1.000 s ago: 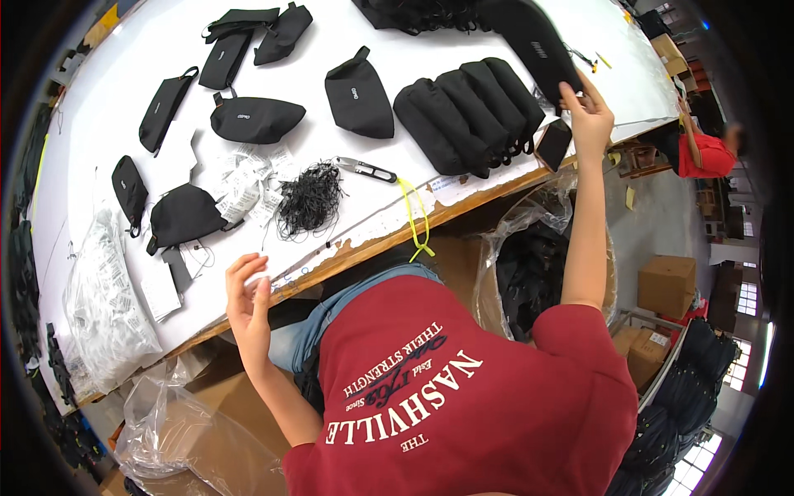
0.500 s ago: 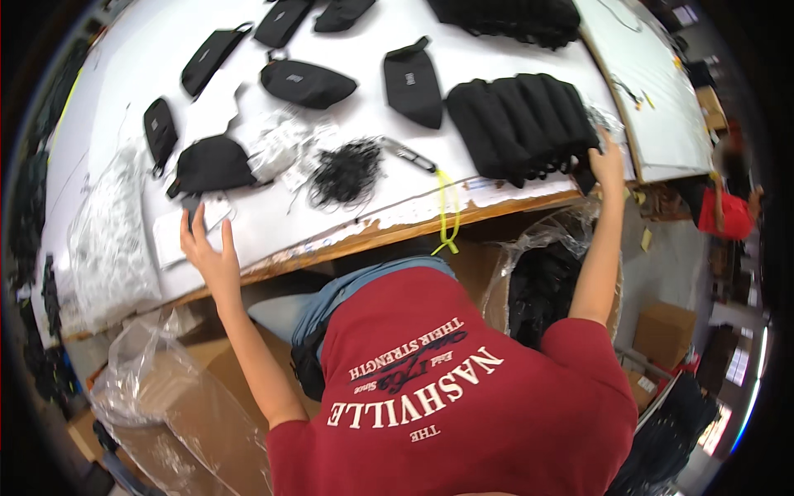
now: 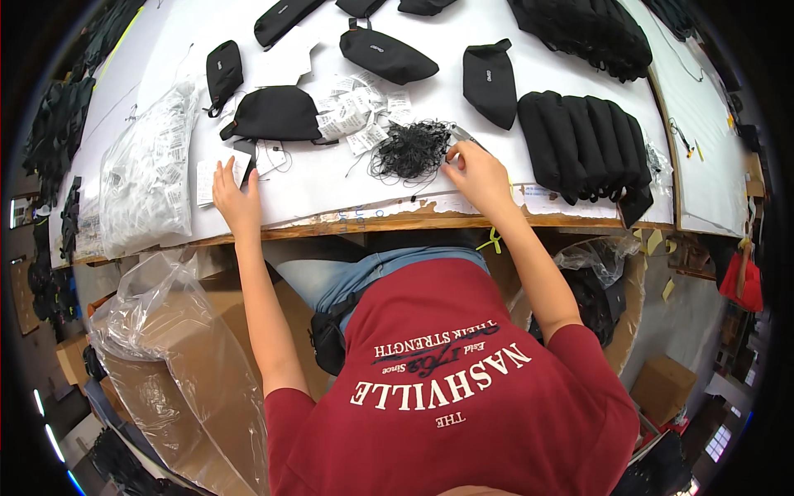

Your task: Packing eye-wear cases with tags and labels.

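Note:
My left hand [image 3: 237, 201] lies open, fingers stretched out, over the edge of a white card [image 3: 213, 175] at the table's left front. Beside its fingertips are a short black strap and a white tag [image 3: 269, 155] on a thin string. Just beyond sits a black zip pouch [image 3: 277, 113]. My right hand [image 3: 480, 178] is at the right edge of a tangled heap of black strings [image 3: 409, 150], thumb and forefinger curled in a pinch. What they hold, if anything, is too small to make out. Partly behind that hand lie metal thread snips [image 3: 468, 136] with a yellow cord.
White printed tags [image 3: 356, 107] lie beyond the strings, and a clear bag of tags [image 3: 149, 174] at left. More black pouches [image 3: 489, 84] spread behind; stacked rows of pouches [image 3: 583, 145] stand at right. Below the table edge are plastic-lined cartons [image 3: 165, 331].
My right hand has left the row of pouches and moved left to the string heap. My left hand stays by the white card. The view has shifted, so the table things appear further right.

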`<state>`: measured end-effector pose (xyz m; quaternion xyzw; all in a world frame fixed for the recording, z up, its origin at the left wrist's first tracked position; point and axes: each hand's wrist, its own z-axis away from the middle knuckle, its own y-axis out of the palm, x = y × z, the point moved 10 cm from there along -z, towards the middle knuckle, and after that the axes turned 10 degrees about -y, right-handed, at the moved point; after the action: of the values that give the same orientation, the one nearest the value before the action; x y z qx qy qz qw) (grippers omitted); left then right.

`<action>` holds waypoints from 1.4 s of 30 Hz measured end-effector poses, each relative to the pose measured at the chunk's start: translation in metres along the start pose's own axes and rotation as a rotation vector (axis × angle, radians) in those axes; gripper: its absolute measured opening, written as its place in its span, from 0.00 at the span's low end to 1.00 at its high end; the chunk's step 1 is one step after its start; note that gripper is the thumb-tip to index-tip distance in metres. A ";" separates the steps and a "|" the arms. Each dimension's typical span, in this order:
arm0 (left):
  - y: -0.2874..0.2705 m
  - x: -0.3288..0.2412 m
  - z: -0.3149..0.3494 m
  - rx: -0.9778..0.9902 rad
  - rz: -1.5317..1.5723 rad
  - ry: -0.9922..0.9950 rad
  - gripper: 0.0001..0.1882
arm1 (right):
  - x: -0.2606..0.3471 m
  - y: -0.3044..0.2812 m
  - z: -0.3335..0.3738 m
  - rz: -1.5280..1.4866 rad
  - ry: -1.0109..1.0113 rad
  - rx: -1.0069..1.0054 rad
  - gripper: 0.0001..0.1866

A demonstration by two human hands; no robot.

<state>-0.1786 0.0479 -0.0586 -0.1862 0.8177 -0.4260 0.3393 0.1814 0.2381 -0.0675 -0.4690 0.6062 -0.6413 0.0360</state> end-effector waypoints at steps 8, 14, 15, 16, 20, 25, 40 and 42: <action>-0.011 0.031 -0.028 0.103 0.036 -0.264 0.13 | 0.011 -0.057 -0.025 -0.294 -0.027 -0.210 0.07; -0.016 0.044 -0.054 -0.001 0.048 -0.187 0.09 | 0.039 -0.080 -0.065 -1.177 -0.060 -0.224 0.06; -0.013 0.052 -0.055 -0.011 0.043 -0.189 0.09 | 0.045 -0.085 -0.072 -1.191 -0.137 -0.200 0.06; -0.007 0.043 -0.055 0.018 -0.112 -0.050 0.08 | 0.056 -0.089 -0.077 -1.204 -0.210 -0.178 0.06; 0.005 0.035 -0.053 0.162 -0.196 -0.039 0.12 | 0.073 -0.109 -0.087 -0.970 -0.205 -0.236 0.07; -0.001 0.028 -0.054 0.256 -0.191 -0.085 0.17 | 0.106 -0.132 -0.096 -0.834 -0.342 -0.249 0.11; -0.049 -0.131 0.001 0.399 0.903 -0.152 0.14 | 0.141 -0.071 -0.040 -0.912 -0.360 -0.101 0.13; -0.050 -0.163 0.030 0.491 1.013 -0.161 0.14 | 0.154 -0.058 -0.032 -0.828 -0.377 -0.074 0.13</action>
<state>-0.0423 0.0993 0.0356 0.2818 0.6534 -0.3720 0.5961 0.1050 0.1828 0.0714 -0.7814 0.3729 -0.4830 -0.1304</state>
